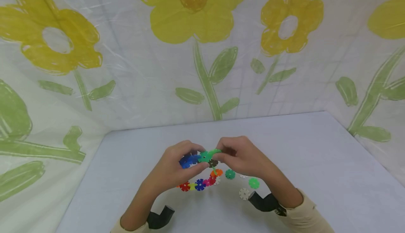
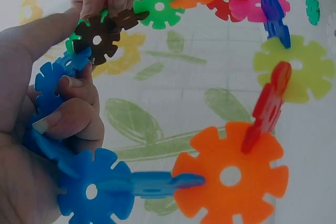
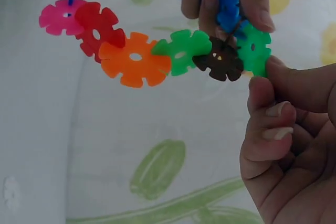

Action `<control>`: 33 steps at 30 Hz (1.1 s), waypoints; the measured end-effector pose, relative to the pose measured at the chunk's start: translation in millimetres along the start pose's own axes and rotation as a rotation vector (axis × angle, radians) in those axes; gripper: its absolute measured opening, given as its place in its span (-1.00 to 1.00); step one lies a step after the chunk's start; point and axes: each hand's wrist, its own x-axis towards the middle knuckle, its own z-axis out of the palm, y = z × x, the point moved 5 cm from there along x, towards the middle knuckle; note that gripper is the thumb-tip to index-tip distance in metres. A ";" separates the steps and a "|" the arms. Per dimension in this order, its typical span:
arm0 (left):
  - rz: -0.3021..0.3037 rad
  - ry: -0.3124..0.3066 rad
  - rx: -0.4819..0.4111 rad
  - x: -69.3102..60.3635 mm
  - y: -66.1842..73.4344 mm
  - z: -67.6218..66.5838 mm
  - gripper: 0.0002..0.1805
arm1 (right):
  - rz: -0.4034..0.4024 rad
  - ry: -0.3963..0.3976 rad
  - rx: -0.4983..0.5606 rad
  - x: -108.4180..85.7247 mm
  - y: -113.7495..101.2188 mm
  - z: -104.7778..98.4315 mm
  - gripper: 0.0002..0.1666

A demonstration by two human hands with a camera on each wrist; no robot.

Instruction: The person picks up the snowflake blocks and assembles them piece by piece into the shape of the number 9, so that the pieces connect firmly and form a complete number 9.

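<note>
A chain of notched plastic snowflake discs in several colours loops between and below the hands. My left hand (image 1: 175, 168) grips its blue discs (image 2: 50, 85), fingers curled round them. Thumb and fingers of my right hand (image 1: 243, 155) pinch a green disc (image 3: 254, 48) at the end by the left hand's fingertips. Beside that disc, a brown disc (image 3: 223, 66) joins it to the rest of the loop. From there hang a light green disc (image 3: 181, 53), an orange disc (image 3: 152, 69) and a red disc (image 3: 97, 27). In the left wrist view a larger-looking orange disc (image 2: 205, 156) hangs nearest.
Loose discs lie on the white table (image 1: 133, 155) below and right of the chain: a dark green disc (image 1: 230, 176), a light green disc (image 1: 254, 182) and a white disc (image 1: 244, 193). Black curved wrist mounts (image 1: 159, 219) sit by both forearms. Behind stands a flower-printed curtain (image 1: 136, 68).
</note>
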 end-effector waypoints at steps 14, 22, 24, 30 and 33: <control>0.110 0.006 -0.056 -1.3 3.7 -2.9 -0.68 | 0.059 0.016 0.080 1.4 -5.4 8.7 -0.83; 0.010 -0.045 0.030 -1.2 -0.1 -2.2 -0.60 | 0.069 -0.027 0.079 3.8 -2.1 8.4 -0.87; -0.012 -0.056 0.055 -0.9 -0.7 -1.1 -0.59 | 0.066 -0.049 0.050 3.7 0.8 7.8 -0.90; -0.037 -0.051 0.128 -1.7 -0.9 -2.0 -0.57 | 0.144 -0.162 -0.192 -0.6 18.2 2.4 -0.81; -0.045 -0.044 0.139 -2.8 -0.8 -4.2 -0.52 | 0.266 -0.249 -0.351 -3.3 34.1 5.6 -0.76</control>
